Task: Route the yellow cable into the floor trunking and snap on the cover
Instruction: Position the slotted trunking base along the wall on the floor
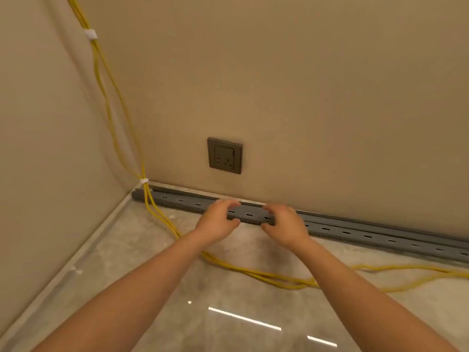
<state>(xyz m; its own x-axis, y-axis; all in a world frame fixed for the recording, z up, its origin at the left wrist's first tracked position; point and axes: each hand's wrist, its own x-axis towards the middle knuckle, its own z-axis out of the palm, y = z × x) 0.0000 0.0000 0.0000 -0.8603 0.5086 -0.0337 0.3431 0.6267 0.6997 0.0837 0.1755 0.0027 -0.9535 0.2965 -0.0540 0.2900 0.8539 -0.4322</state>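
Yellow cable (253, 273) drops left of grey slotted plastic trunking (355, 233), lies loose on floor before it. Left hand (218, 222), right hand (284, 224) pinch trunking. Likely seating base; next, lay cable in.

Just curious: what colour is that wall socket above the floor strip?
Dark brownish grey, seen in the head view: wall socket.
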